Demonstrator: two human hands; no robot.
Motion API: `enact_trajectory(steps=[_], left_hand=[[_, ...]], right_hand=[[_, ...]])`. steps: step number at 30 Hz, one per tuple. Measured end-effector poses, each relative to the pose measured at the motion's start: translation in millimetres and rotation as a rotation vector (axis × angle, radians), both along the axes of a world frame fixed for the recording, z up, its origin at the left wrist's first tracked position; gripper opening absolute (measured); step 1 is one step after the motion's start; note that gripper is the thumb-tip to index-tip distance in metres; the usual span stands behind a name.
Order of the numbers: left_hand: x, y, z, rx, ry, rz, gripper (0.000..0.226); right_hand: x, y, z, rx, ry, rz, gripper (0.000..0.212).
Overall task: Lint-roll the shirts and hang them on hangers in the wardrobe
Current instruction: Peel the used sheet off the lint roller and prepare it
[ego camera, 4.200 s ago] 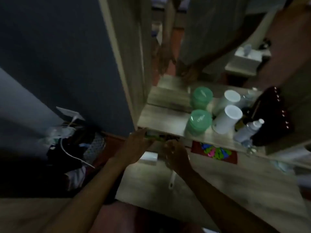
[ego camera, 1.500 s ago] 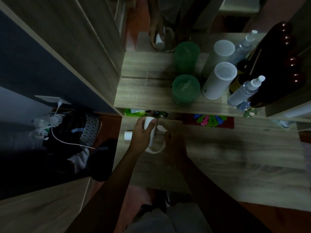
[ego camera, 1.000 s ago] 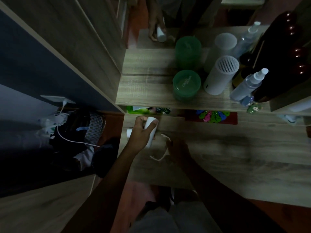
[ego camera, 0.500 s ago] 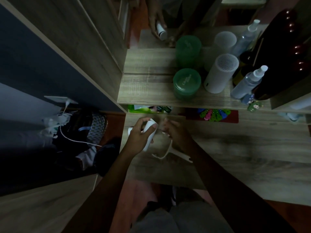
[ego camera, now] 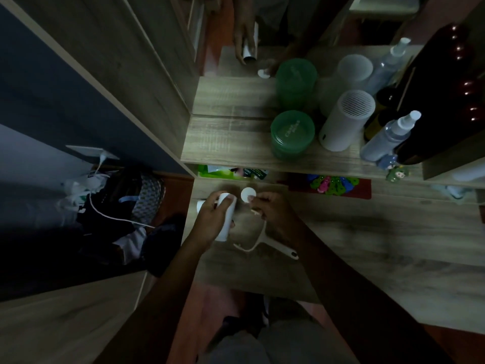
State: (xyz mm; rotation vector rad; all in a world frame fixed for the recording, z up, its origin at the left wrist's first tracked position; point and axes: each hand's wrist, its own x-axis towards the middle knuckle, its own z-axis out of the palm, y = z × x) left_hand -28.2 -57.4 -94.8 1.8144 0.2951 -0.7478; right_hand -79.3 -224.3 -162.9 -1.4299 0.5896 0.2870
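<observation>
My left hand [ego camera: 214, 219] is wrapped around a white lint roll [ego camera: 226, 224], held over the wooden dresser top [ego camera: 367, 245]. Just to its right, my right hand [ego camera: 273, 214] pinches the white lint roller frame: its round end disc [ego camera: 248, 194] shows above the fingers, its thin bent arm and flat handle [ego camera: 282, 250] hang below. The roll and the frame are apart. A second white roll [ego camera: 200, 205] peeks out behind my left hand. No shirts or hangers are in view.
A shelf [ego camera: 236, 151] above the dresser carries a green jar [ego camera: 292, 134], a white cylinder [ego camera: 346, 120], a spray bottle [ego camera: 388, 136] and a dark bottle [ego camera: 435, 101], doubled in the mirror behind. Bags and a white cable [ego camera: 118, 219] lie on the floor at left.
My right hand took up the roller frame from the dresser top and raised its disc end level with the roll in my left hand. The left hand stayed put.
</observation>
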Motion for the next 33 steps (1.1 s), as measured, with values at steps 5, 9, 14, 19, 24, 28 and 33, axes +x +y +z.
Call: enact_trajectory(steps=[5,9,14,19,24,28,33], left_hand=[[6,2,-2,-0.07,0.105,0.258,0.035],[12,9,-2,-0.108,0.154,0.366,0.047],[17,16,9,-0.19,0.153,0.446,0.04],[19,25,15,-0.235,0.088,0.498,0.038],[15,25,19,-0.244,-0.008,0.565,0.046],[11,21,22,-0.252,-0.067,0.589,0.047],[11,19,19,-0.225,-0.115,0.571,0.047]], right_hand=[[20,4,-18,-0.175,0.13,0.006,0.021],[43,6,-35,-0.406,0.177,0.151,0.027],[45,4,-56,-0.602,0.26,0.212,0.048],[38,6,-24,-0.475,0.08,0.065,0.022],[19,32,38,0.178,-0.06,-0.031,0.014],[11,50,46,0.209,-0.125,-0.043,0.027],[7,47,45,0.105,-0.146,-0.037,0.031]])
